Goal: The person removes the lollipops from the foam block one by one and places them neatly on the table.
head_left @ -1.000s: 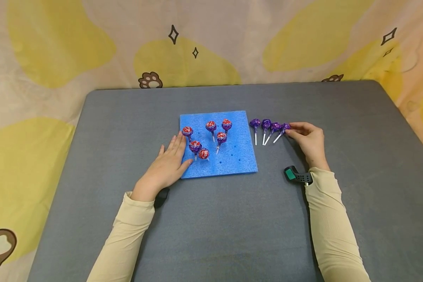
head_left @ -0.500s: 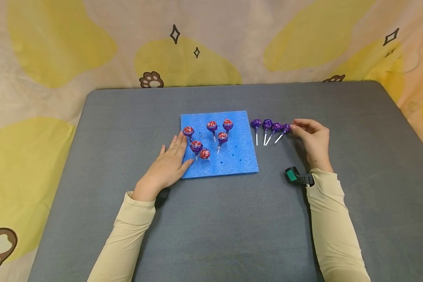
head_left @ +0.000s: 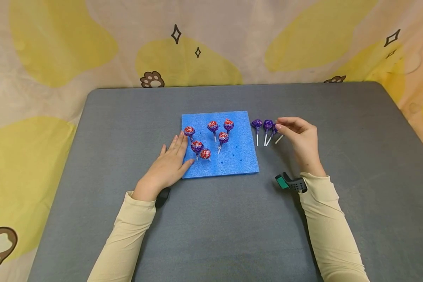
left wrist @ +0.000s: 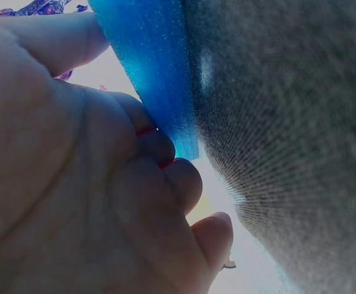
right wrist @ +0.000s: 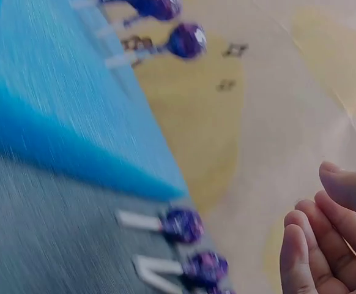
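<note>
Flat along the left edge of a blue foam board (head_left: pixel 244 164) lies my left hand (head_left: pixel 165 166), fingers straight and thumb on the near corner. The left wrist view shows its fingertips against the board's side (left wrist: pixel 156 61). Several red-and-purple lollipops (head_left: pixel 212 126) stand stick-down in the board. To its right, several purple-wrapped lollipops (head_left: pixel 257 124) lie on the table in a row. Over the right end of that row is my right hand (head_left: pixel 299 137), covering the head of the rightmost lollipop. In the right wrist view its fingers (right wrist: pixel 294 251) are apart from the thumb, with nothing between them.
Small holes (head_left: pixel 233 155) dot the right part of the board. The grey table (head_left: pixel 218 231) has a patterned cloth (head_left: pixel 253 39) behind it. A black band with a green patch (head_left: pixel 290 183) sits on the right wrist.
My right hand drew back slightly from the rightmost lollipop, then moved left over the row's right end. The left hand and the board keep their places.
</note>
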Demonstrator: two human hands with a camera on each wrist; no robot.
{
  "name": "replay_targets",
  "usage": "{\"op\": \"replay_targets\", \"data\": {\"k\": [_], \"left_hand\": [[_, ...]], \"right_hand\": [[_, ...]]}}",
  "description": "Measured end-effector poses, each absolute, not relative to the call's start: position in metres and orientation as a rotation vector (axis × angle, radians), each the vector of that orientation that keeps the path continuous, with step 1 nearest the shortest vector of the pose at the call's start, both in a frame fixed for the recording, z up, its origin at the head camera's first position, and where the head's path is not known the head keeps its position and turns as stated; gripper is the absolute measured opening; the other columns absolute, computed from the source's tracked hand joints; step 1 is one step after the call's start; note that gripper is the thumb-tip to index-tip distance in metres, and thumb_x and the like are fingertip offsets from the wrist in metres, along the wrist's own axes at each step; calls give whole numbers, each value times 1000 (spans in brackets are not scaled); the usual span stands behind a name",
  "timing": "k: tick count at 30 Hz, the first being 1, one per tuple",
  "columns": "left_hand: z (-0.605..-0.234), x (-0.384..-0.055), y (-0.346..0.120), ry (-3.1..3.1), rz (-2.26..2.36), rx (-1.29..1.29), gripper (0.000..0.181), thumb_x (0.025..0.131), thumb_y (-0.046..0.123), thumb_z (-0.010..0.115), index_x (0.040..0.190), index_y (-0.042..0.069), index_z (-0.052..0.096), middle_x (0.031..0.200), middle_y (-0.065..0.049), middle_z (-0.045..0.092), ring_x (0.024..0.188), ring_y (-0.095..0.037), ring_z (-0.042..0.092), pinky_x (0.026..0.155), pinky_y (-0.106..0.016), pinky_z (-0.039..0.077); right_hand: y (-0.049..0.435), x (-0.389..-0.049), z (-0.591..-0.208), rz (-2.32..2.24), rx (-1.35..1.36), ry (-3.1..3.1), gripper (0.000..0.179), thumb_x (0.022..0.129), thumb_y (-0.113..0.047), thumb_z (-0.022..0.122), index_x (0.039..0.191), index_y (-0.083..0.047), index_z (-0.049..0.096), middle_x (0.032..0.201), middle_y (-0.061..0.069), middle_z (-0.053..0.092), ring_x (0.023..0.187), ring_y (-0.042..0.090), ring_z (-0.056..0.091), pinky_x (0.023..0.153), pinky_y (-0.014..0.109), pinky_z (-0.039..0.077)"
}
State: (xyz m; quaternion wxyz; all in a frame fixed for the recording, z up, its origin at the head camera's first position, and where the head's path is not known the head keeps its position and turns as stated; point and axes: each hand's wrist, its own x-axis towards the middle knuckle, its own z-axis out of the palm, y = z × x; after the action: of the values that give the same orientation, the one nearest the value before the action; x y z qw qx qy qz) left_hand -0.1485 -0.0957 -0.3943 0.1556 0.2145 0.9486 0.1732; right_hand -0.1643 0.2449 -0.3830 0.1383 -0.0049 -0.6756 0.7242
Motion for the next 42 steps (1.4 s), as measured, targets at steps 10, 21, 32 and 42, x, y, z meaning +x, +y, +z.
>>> {"op": "replay_targets", "data": {"k": [10,21,32,42], "left_hand": [[-396,-149,-95,2712,491,607,70,100,35,40,150,-1,4,156,-14,-6,143,-28,-4,112,-53,2],[-397,-148,-94,2713,494,607,70,101,35,39,150,-1,4,156,-14,-6,143,-28,-4,111,-53,2],[-396,-149,-94,2712,482,603,70,101,35,39,150,0,4,156,-14,-6,143,-28,-5,112,-53,2],[-396,-150,-95,2713,485,603,70,101,35,39,150,0,3,156,-14,-6,143,-28,-5,112,-53,1]], "right_hand": [[218,-157,-383,2080,117,-2109,13,82,1,70,96,3,71,91,2,70,83,12,65,73,20,50],[194,-154,-386,2047,161,-2264,24,85,-1,69,104,13,64,94,5,69,84,11,65,75,22,50],[163,-150,-401,2108,165,-2250,25,83,3,68,106,12,64,104,24,65,85,11,65,75,23,51],[147,-151,-409,2161,226,-2286,31,85,4,65,114,12,59,109,20,63,91,11,63,80,23,51]]}}
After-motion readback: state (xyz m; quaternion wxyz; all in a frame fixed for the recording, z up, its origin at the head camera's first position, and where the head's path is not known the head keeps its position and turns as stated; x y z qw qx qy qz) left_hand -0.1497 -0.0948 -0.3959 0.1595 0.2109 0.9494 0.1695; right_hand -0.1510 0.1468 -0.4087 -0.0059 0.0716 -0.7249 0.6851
